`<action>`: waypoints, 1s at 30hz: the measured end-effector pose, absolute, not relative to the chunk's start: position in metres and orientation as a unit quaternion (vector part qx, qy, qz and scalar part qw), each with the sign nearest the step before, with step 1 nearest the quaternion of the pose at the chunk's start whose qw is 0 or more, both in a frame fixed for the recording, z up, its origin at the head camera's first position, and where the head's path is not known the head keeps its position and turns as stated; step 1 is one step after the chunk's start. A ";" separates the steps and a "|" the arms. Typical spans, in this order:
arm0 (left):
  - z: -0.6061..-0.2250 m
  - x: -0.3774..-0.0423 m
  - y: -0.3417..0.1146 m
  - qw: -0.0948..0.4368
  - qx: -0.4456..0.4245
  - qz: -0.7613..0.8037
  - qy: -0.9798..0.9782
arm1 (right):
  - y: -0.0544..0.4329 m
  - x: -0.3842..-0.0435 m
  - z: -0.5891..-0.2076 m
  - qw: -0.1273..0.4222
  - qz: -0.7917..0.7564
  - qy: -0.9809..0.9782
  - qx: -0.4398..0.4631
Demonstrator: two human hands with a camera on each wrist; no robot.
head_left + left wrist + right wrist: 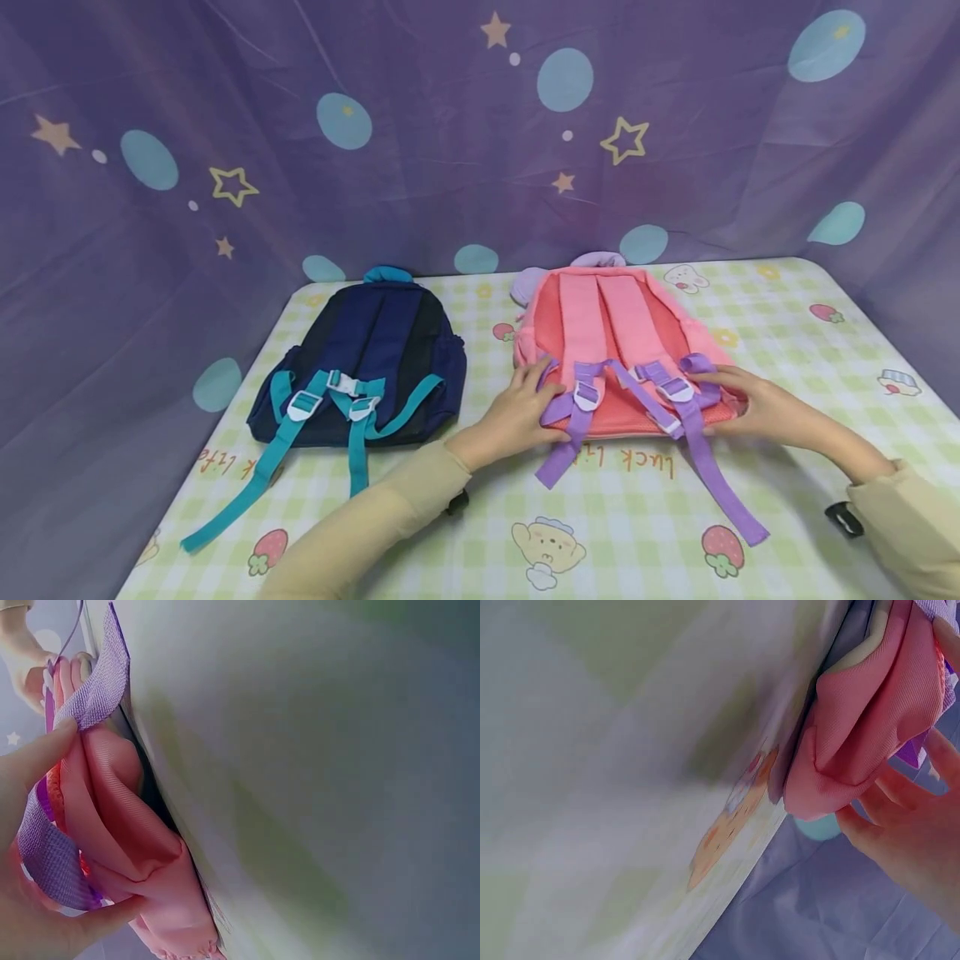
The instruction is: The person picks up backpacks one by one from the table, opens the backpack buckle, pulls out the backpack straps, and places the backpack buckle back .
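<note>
A pink backpack (585, 333) with purple straps lies on the table, its shoulder-strap side facing up. At its lower left corner my left hand (517, 408) grips the edge, fingers and thumb spread around the pink fabric and a purple strap (56, 855). My right hand (765, 408) holds the opposite lower corner, with fingertips against the side of the bag in the right wrist view. White buckles (677, 389) join the purple webbing between the hands. Two loose strap ends hang toward me over the tablecloth. The underside of the backpack is hidden.
To the left lies a dark blue backpack (375, 350) with teal straps (270, 467) trailing toward the front. A green-and-white checked tablecloth (637, 533) with cartoon prints covers the table. Behind it hangs a purple curtain (450, 167) with stars and blue ovals.
</note>
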State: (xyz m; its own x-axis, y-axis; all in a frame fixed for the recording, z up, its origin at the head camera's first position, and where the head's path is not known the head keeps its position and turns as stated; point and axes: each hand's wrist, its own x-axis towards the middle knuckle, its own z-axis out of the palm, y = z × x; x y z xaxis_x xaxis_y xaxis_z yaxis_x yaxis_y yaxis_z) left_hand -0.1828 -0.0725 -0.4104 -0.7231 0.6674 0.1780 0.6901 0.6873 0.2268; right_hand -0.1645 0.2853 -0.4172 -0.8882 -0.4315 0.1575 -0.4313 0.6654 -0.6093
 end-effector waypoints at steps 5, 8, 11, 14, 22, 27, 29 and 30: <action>-0.409 -0.185 -0.059 0.038 -0.367 -0.115 -0.922 | 0.299 -0.163 -0.420 0.001 -0.337 0.913 -0.230; -0.409 -0.186 -0.051 0.035 -0.365 -0.102 -0.925 | 0.306 -0.162 -0.421 0.007 -0.338 0.916 -0.217; -0.409 -0.187 -0.044 0.037 -0.366 -0.090 -0.925 | 0.313 -0.161 -0.423 0.004 -0.337 0.918 -0.209; -0.410 -0.188 -0.036 0.038 -0.367 -0.080 -0.926 | 0.322 -0.160 -0.425 -0.003 -0.335 0.919 -0.207; -0.410 -0.190 -0.011 0.042 -0.369 -0.050 -0.927 | 0.346 -0.158 -0.433 -0.024 -0.359 0.904 -0.232; -0.409 -0.190 0.002 0.048 -0.374 -0.035 -0.926 | 0.359 -0.156 -0.436 -0.030 -0.357 0.906 -0.224; -0.409 -0.190 0.007 0.054 -0.376 -0.029 -0.925 | 0.364 -0.156 -0.437 -0.030 -0.355 0.909 -0.217; -0.409 -0.190 0.010 0.057 -0.378 -0.027 -0.924 | 0.367 -0.155 -0.437 -0.028 -0.352 0.911 -0.212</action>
